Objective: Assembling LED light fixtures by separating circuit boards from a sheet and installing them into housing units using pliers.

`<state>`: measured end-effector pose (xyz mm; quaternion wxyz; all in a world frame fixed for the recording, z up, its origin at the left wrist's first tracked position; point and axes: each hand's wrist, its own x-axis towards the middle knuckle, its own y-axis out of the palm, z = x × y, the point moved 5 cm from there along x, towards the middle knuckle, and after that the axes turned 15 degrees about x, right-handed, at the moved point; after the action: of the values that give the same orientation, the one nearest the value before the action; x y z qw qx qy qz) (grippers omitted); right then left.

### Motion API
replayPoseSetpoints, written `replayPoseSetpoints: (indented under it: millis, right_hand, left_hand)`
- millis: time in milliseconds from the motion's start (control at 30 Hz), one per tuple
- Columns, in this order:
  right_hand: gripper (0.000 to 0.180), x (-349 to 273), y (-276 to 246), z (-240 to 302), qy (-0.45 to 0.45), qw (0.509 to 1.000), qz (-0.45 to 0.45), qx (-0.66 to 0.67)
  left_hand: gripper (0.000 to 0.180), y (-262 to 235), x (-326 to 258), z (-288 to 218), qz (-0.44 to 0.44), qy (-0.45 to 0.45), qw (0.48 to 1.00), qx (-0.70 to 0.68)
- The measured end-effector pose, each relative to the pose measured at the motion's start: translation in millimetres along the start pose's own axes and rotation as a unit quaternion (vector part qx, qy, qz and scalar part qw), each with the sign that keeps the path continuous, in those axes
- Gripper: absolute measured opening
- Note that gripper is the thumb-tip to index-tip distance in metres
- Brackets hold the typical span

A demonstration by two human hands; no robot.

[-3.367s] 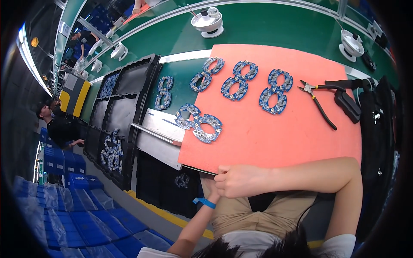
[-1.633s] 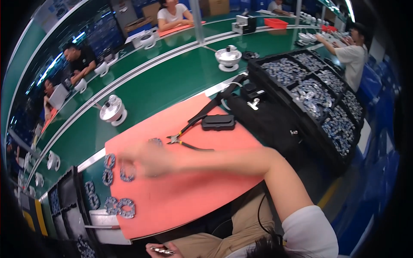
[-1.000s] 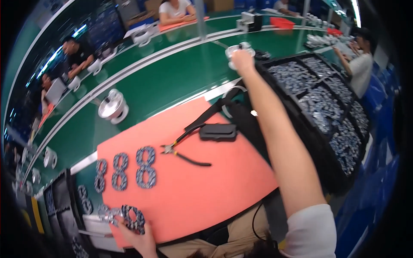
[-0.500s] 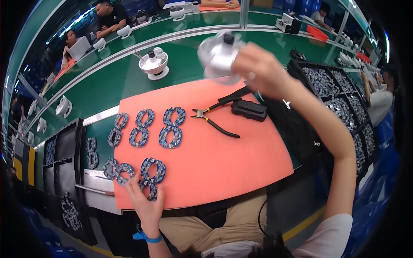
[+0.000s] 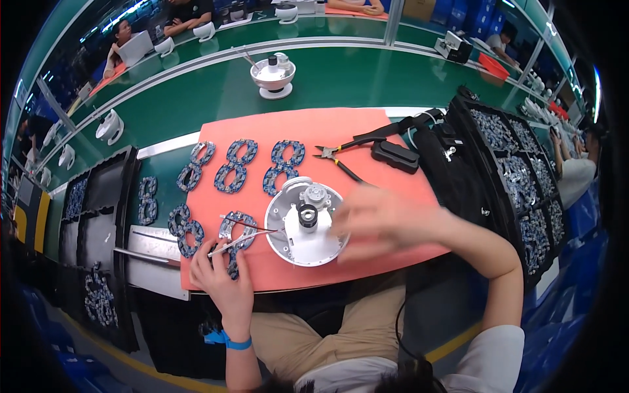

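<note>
A white round bowl-shaped housing (image 5: 280, 245) sits on the salmon-pink mat (image 5: 367, 262), its hollow side up. Inside it are a small motor and a black-topped cylinder. Thin wires run from it leftwards to my left hand (image 5: 225, 285), whose fingers and thumb close round the lower part of a blue figure-eight circuit board (image 5: 246, 226). Whether the fingers also pinch the wire ends I cannot make out. My right hand (image 5: 386, 223), smeared by motion, is at the housing's right rim. More figure-eight boards (image 5: 237, 164) lie in a row behind, with another board (image 5: 186, 230) left of my hand.
Cutting pliers (image 5: 335, 157) and a black case (image 5: 395, 157) lie at the mat's back right. Black trays of boards (image 5: 514, 173) stand at the right, a black tray (image 5: 98, 223) at the left. Another white unit (image 5: 273, 77) stands on the green conveyor. Other people sit beyond.
The white housing has come down from the raised right hand onto the mat, beside the held board. My right hand has moved down and nearer. The view has shifted slightly.
</note>
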<state>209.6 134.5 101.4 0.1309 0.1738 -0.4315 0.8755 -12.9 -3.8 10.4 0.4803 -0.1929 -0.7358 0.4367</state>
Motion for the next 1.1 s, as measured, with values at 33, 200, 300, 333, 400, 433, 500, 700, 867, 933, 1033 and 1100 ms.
replayPoseSetpoints:
  millis: [33, 200, 300, 333, 400, 433, 500, 700, 867, 933, 1033, 1100]
  right_hand:
    - [0.035, 0, -16, -17, 0.028, 0.999, -0.042, 0.013]
    - [0.082, -30, -56, -109, 0.215, 0.92, -0.045, -0.324]
    - [0.081, -21, -53, -127, 0.439, 0.86, 0.126, -0.229]
    - [0.081, -19, -52, -130, 0.436, 0.861, 0.129, -0.226]
    - [0.063, -20, -47, -136, 0.449, 0.844, 0.148, -0.254]
    - [0.047, -24, -45, -136, 0.418, 0.855, 0.124, -0.281]
    - [0.045, -29, -48, -126, 0.378, 0.873, 0.07, -0.301]
    - [0.039, -28, -66, -53, 0.247, 0.911, -0.14, -0.299]
    - [0.06, -27, -44, 23, 0.101, 0.941, -0.176, -0.27]
    - [0.061, -24, -26, 45, 0.061, 0.942, -0.156, -0.29]
    - [0.051, -21, -3, 60, 0.069, 0.931, -0.118, -0.339]
    - [0.05, -19, 8, 61, 0.069, 0.922, -0.121, -0.361]
  left_hand:
    - [0.029, 1, 0, 2, -0.005, 0.001, 1.0, -0.027]
    - [0.02, -22, -10, 3, -0.142, -0.014, 0.977, -0.158]
    - [0.022, -54, -8, -6, -0.144, 0.016, 0.972, -0.187]
    - [0.024, -62, -5, -12, -0.129, 0.047, 0.967, -0.212]
    - [0.036, -72, 7, -31, -0.059, 0.14, 0.969, -0.194]
    - [0.04, -70, 12, -42, -0.017, 0.182, 0.961, -0.205]
    - [0.042, -69, 19, -62, 0.013, 0.266, 0.945, -0.189]
    - [0.029, -60, 31, -70, 0.039, 0.346, 0.919, -0.187]
    - [0.021, -52, 34, -62, 0.055, 0.402, 0.893, -0.194]
    - [0.02, -55, 37, -61, 0.033, 0.397, 0.895, -0.203]
    - [0.019, -59, 44, -56, -0.007, 0.355, 0.909, -0.221]
    - [0.019, -57, 50, -52, -0.039, 0.296, 0.923, -0.245]
